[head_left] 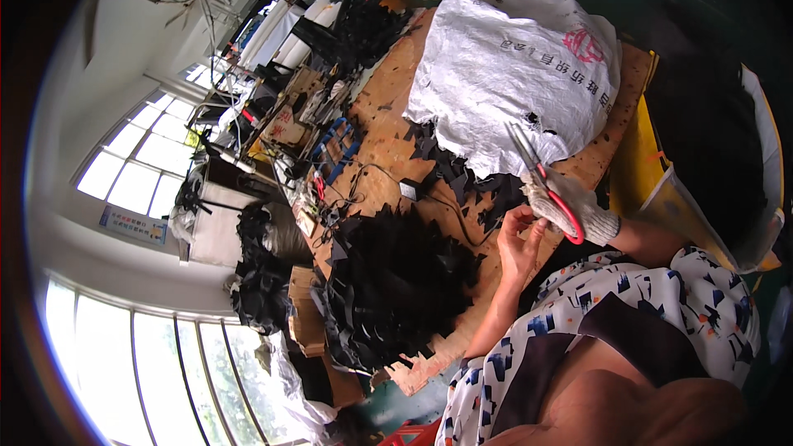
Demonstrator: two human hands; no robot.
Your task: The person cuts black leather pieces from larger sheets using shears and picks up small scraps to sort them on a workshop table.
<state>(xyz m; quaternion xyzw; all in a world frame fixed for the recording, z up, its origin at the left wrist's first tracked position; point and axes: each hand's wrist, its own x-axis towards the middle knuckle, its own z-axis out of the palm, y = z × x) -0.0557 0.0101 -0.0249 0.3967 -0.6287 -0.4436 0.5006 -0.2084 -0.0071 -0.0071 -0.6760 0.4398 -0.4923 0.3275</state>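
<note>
My right hand point(582, 208), in a whitish knitted glove, is closed on a pair of scissors point(548, 177) with red handles, the blades a little apart and pointing away from me. My left hand point(518, 241) is bare, its thumb and fingertips drawn together just beside the glove; I cannot tell whether anything small is pinched between them. The scissors are raised near the edge of the wooden surface point(384, 136) closest to me, and their blades show against a white woven sack point(508, 66). That sack lies bulging across the right end of the surface, covering much of it up to the far corner. Black scraps point(467, 182) are strewn beside the sack, between it and the near edge. A big heap of black pieces point(396, 285) sits at the left end, reaching toward that end's corners. Between the two, around the middle, lies a small white box point(409, 190) with a black cable point(450, 208). Toward the far edge is a blue frame point(336, 150), and past the near right corner stands a yellow-sided container point(640, 144)
</note>
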